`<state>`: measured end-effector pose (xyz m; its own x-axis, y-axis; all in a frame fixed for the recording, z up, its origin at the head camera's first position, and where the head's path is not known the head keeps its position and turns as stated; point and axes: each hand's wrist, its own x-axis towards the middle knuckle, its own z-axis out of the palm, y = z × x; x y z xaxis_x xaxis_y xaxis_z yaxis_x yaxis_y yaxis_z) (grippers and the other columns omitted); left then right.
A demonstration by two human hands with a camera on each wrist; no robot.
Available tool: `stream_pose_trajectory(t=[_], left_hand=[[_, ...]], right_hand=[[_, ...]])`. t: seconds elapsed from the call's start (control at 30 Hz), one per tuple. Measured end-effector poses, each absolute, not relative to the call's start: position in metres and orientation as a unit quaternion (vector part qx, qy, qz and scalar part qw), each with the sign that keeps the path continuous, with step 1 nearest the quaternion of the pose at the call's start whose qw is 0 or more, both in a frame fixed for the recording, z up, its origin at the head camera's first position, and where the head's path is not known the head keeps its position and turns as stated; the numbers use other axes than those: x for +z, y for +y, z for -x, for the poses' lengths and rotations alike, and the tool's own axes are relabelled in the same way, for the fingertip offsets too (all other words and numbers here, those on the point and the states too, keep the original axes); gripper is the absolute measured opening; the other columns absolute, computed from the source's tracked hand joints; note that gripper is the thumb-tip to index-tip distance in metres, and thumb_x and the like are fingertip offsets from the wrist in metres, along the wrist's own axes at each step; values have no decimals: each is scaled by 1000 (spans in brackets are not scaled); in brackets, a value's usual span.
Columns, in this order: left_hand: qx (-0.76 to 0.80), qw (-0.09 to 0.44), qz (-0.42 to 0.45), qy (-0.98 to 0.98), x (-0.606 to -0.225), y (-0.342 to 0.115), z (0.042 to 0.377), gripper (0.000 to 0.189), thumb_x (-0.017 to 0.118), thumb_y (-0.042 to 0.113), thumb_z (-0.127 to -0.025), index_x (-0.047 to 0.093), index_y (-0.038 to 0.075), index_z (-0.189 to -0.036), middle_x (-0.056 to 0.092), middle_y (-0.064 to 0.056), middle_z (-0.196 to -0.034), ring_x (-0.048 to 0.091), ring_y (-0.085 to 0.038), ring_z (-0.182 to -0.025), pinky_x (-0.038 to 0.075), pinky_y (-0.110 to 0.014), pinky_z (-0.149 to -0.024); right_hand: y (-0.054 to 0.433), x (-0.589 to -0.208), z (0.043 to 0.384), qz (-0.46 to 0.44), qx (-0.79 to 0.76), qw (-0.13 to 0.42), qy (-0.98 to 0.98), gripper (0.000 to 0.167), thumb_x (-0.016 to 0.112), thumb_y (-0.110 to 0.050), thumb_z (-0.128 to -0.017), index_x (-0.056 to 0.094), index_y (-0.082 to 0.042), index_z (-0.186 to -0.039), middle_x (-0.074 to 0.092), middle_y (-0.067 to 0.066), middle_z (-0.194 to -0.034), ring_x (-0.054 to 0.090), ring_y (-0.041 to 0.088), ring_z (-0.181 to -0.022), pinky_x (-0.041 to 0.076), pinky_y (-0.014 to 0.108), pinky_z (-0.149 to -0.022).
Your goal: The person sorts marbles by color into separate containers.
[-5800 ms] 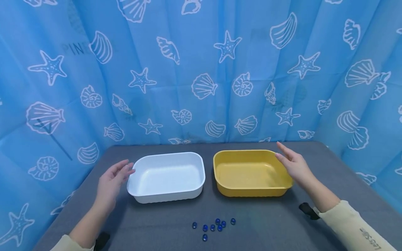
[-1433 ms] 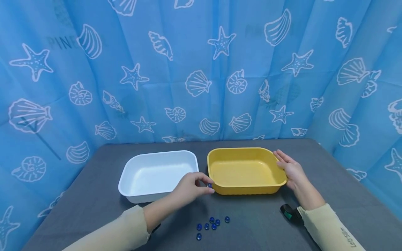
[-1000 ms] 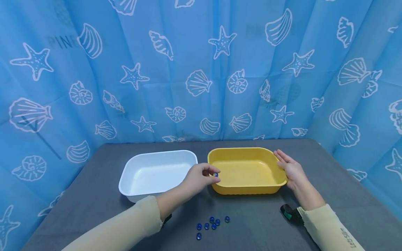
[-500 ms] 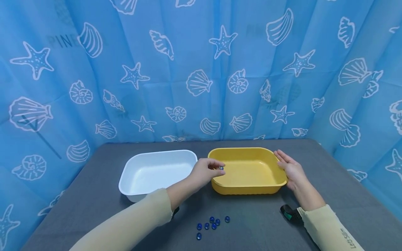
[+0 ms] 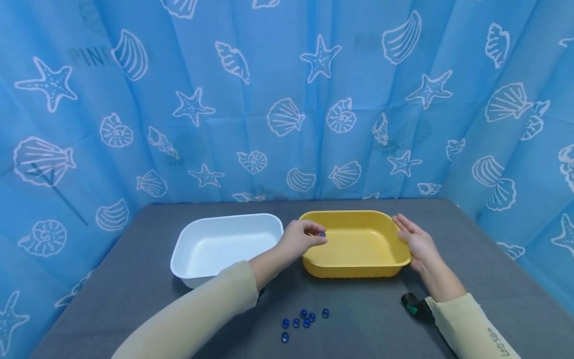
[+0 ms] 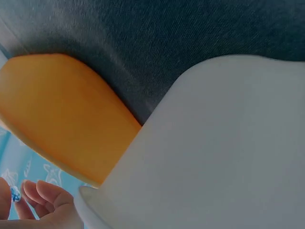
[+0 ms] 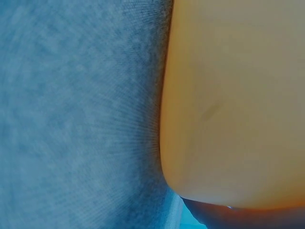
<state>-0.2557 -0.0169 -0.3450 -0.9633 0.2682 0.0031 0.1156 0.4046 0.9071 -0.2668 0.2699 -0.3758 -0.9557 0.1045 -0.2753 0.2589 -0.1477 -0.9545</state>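
Seven blue beads (image 5: 307,323): loose on the grey table (image 5: 367,309), nearer me than both trays
Held bead (image 5: 322,234): pinched between thumb and fingers of my left hand (image 5: 299,238), above the left part of the yellow tray (image 5: 354,272)
Step over the yellow tray: I judge this to be the carrying part, the bead not let go; the next move calls for an even pinch and fingers clear of the rim
Right hand (image 5: 417,244): touching the yellow tray's right end, fingers fairly straight; whether I grip its wall I cannot tell
White tray (image 5: 224,247): partly hidden behind my left forearm
Wrist views: left crops my fingers at the corner, half covering the bead; right shows mostly yellow wall, my hand a dark sliver
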Motion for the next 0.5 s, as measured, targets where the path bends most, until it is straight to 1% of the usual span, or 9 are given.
stream_pose_trajectory(t=[0.1, 0.37, 0.5], left_hand=[[528, 67, -121, 838, -345, -14, 259, 21, 75, 12, -86, 72, 4, -105, 62, -2, -89, 55, -16, -84, 51, -25, -70], [508, 74, -109, 851, -349, -9, 263, 21, 77, 14, -85, 74, 7, -104, 59, -2, -88, 53, -17, -82, 46, -23, -62], [498, 72, -97, 858, -352, -7, 264, 23, 76, 14, -85, 74, 8, -106, 58, -2, -87, 51, -18, -82, 44, -24, -61]], right_hand=[[270, -376, 266, -141, -742, 48, 653, 55, 33, -11, -106, 9, -18, -156, 8, -2, -160, 9, 17, -147, 17, 34, -114], [268, -375, 267, -145, -739, 45, 657, 55, 32, -12, -107, 10, -18, -156, 9, -2, -160, 9, 17, -147, 17, 34, -114], [267, -375, 268, -147, -742, 46, 652, 55, 33, -11, -106, 11, -18, -156, 10, -1, -161, 10, 17, -147, 17, 34, -114]])
